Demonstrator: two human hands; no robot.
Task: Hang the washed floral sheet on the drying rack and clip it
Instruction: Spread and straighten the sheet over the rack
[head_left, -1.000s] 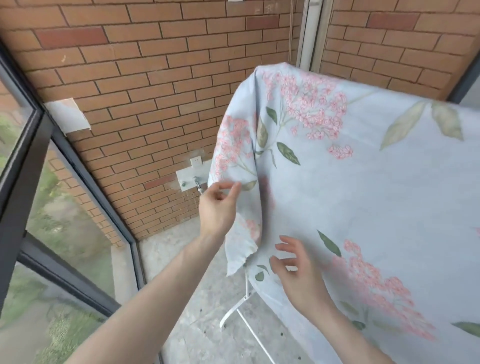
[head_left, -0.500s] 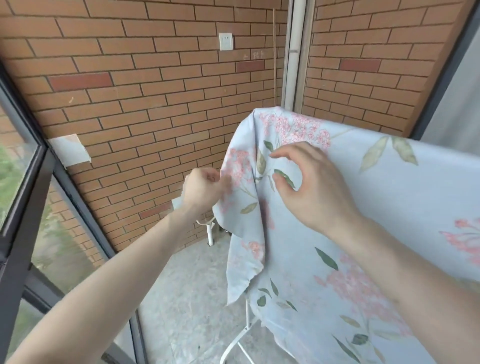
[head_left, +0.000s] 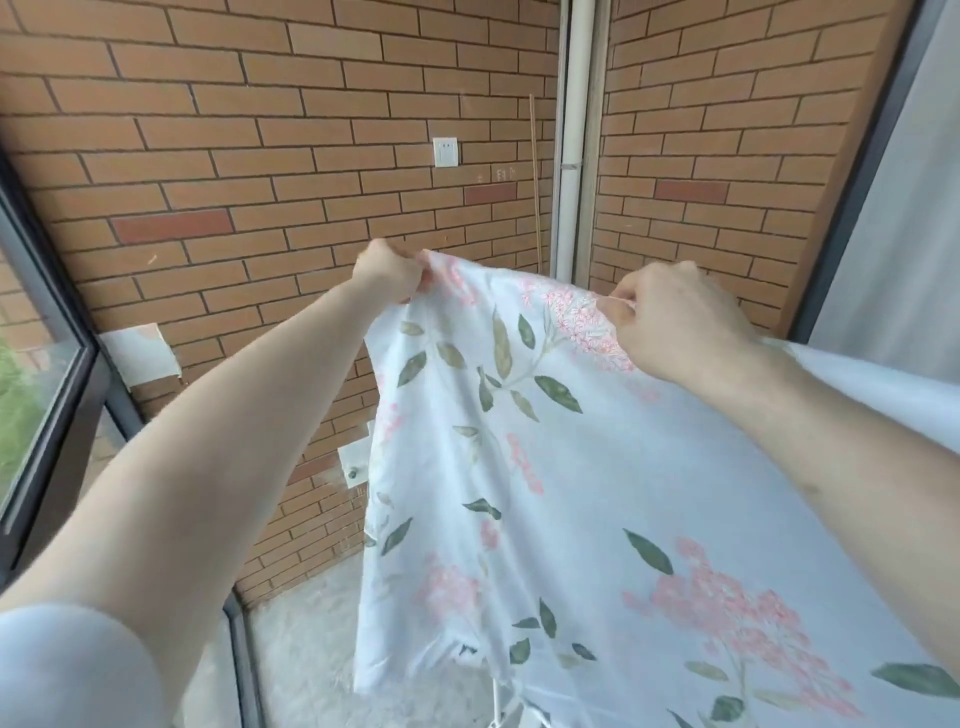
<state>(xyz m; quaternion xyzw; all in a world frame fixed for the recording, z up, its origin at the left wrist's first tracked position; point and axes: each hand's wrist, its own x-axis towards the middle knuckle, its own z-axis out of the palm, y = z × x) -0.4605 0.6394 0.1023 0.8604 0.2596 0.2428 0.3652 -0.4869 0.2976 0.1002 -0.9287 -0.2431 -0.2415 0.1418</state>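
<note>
Pale blue cotton printed with pink blossom and green leaves, the floral sheet (head_left: 545, 467) hangs draped over the drying rack (head_left: 506, 699), of which only a bit of white leg shows below the cloth's lower edge. Both hands are raised at the sheet's top edge, in front of the brick wall (head_left: 260, 156). The left hand (head_left: 387, 273) has its fingers curled tight around the upper left corner, and the right hand (head_left: 670, 322) pinches the same edge further along, thumb and fingers closed on the fabric. Between them the edge runs roughly level from left to right, slightly slack, and that line is what the coming move seems to depend on: it probably has to be pulled taut along the hidden top bar before a clip can go on. Neither hand is clearly nearer to that bar, since the cloth hides it. No clip is visible anywhere in view.
</note>
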